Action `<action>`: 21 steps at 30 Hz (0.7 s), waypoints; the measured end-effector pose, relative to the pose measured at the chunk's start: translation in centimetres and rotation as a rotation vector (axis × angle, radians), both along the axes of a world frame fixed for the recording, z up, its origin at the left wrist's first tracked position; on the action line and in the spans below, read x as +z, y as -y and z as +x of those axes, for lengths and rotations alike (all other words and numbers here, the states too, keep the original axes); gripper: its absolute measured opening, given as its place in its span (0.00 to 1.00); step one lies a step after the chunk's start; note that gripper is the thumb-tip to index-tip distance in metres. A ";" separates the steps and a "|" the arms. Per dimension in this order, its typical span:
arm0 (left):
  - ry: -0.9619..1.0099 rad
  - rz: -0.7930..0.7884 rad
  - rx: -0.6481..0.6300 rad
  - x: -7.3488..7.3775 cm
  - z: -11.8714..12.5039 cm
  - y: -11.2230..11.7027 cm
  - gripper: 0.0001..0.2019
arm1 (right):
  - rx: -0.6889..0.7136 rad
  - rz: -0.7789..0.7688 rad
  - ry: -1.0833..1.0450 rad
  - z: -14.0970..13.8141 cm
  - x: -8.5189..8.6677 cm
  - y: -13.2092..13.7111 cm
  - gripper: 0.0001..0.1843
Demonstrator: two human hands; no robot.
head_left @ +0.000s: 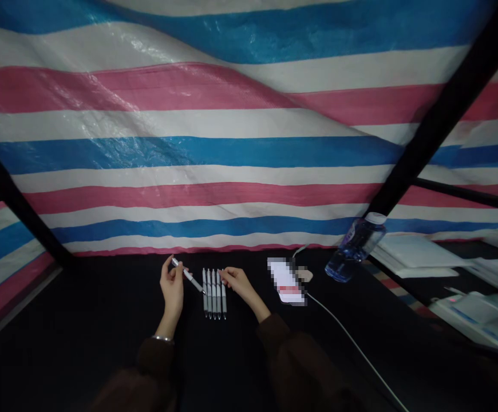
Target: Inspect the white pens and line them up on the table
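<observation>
Nearest the observer are two dark brown sleeves, the left sleeve [154, 363] and the right sleeve [294, 363], with a metal bracelet [162, 338] on the left wrist. Both forearms extend forward over a black table surface [103, 300].

The left hand [172, 286] is closed on a white-barrelled retractable pen [189, 277], pinched between thumb and fingers and held above the table at a slant, its tip pointing down and right toward a row of five similar pens [214, 294]. The pens lie side by side and parallel on the table, between the two hands. The held pen's tip is just beside the row's left end.

The right hand [237, 283] reaches in from the right, its fingertips [222, 273] at the upper end of the row's rightmost pens. Whether those fingers are gripping a pen cannot be determined.

To the right of the hands lies a phone [287, 280], its screen pixelated, with a white cable [352, 343] running toward the lower right. Beyond it stands a clear water bottle [354, 249], partly filled. White packets [416, 254] and a white device [476, 320] occupy the far right. Behind everything hangs a striped blue, white and pink tarpaulin [249, 149], crossed by black frame bars [446, 109].
</observation>
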State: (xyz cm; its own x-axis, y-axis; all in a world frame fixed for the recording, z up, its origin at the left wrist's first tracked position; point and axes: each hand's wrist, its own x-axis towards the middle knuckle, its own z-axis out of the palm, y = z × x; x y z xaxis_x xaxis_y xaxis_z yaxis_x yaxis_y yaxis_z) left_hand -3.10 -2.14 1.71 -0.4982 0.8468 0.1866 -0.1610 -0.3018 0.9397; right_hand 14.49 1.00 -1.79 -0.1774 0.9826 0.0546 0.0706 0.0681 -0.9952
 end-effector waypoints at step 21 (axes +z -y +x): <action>-0.567 -0.237 -0.089 -2.8 -0.6 -0.9 0.30 | 0.010 -0.001 0.006 0.1 0.3 0.2 0.20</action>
